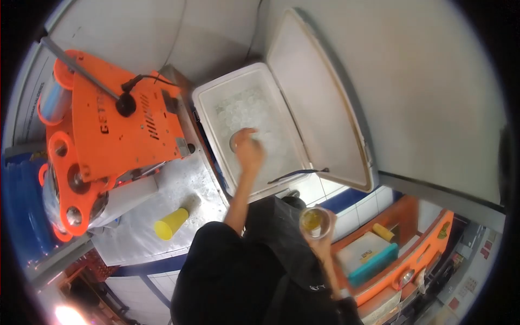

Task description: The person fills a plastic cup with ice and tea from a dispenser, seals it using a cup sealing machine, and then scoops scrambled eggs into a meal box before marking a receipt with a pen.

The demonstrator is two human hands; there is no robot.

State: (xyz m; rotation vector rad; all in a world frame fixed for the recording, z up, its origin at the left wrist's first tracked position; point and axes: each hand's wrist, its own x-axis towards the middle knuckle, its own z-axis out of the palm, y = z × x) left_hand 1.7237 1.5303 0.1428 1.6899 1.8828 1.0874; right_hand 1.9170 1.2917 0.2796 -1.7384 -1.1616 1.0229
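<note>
My left hand [249, 151] reaches down into an open white cooler [299, 165] of ice [244, 111]. Its fingers are closed round a small round-rimmed cup [233, 142], mostly hidden by the hand and blurred. Low at the right, my right hand [325, 238] holds a clear cup [314, 222] with something yellow-green in the bottom. The cooler's lid [319, 97] stands raised on its right side.
An orange machine [119, 124] with a cable stands left of the cooler. On the metal counter [189, 227] lies a yellow cup [171, 223]. An orange-sided unit [433, 244] at the lower right holds a teal item [374, 264] and a yellow item [383, 232].
</note>
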